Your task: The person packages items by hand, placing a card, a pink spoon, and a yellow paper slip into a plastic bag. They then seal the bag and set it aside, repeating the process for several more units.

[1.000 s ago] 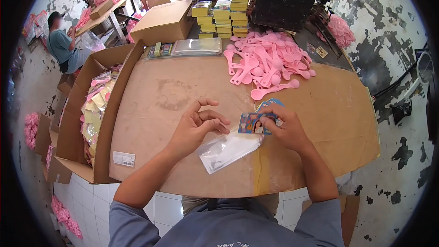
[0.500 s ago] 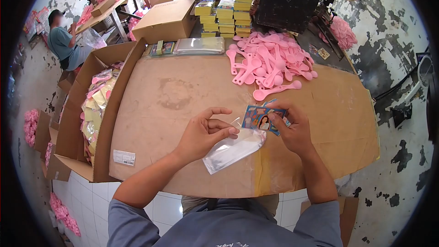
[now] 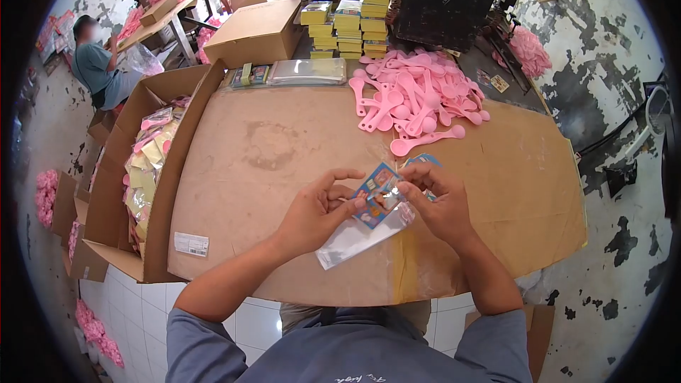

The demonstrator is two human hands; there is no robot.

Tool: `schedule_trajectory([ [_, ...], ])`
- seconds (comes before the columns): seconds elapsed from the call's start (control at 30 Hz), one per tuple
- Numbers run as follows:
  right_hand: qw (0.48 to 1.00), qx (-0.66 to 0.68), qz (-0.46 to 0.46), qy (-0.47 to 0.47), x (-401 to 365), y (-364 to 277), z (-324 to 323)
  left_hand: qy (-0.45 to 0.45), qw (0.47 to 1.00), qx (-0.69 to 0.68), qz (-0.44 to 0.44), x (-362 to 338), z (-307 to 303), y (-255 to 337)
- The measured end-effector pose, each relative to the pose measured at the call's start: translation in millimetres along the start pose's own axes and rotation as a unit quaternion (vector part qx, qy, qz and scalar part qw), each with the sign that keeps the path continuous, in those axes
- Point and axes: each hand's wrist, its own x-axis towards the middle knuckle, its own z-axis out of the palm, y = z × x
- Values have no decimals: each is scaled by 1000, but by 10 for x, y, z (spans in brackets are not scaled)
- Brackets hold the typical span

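Note:
A small blue printed card (image 3: 370,202) is tilted between my hands, above the middle of the table. My left hand (image 3: 305,213) pinches its left edge between thumb and fingers. At the card's right end, my right hand (image 3: 445,206) is closed with thumb and forefinger on it. More blue cards (image 3: 424,160) show behind the right-hand fingers. Shiny clear film overlaps the held card. Beneath the hands lie clear plastic bags (image 3: 355,242) on the cardboard tabletop. Just beyond is a pink measuring spoon (image 3: 425,141), in front of a heap of pink spoons (image 3: 418,92).
A long open carton (image 3: 195,124) at the left holds packed bags. Stacks of cards (image 3: 349,28), a stack of clear bags (image 3: 308,71) and a closed box (image 3: 255,28) line the back. A person (image 3: 96,64) sits at the far left.
The card has come left and down from my right hand to between both hands, and my left hand now grips it. The plastic bags stay on the table.

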Motion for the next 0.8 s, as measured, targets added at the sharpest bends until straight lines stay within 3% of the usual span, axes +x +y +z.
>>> schedule_trajectory([
  [0.07,992,-105,-40,-60,-1,-20,-45,-4,1000,-9,-2,-8,-9,13],
  [0.17,972,-92,-108,-187,79,-91,-50,-9,1000,9,-11,-21,-25,23],
  [0.27,983,-151,26,-103,316,104,-370,3,1000,-4,-26,6,-52,-5],
  [0.37,885,-451,-98,-61,577,339,-668,10,999,-13,-46,23,-72,30],
  [0.4,874,-470,-105,-65,615,403,-670,10,998,-12,-53,23,-75,43],
  [0.57,841,-521,-130,-69,747,596,-627,-3,1000,-2,-15,15,-105,-33],
  [0.67,846,-494,-191,-65,769,386,-531,11,1000,-16,-11,18,-118,-26],
  [0.8,816,-452,-355,-60,632,-77,-324,18,999,-18,-31,5,-125,77],
])
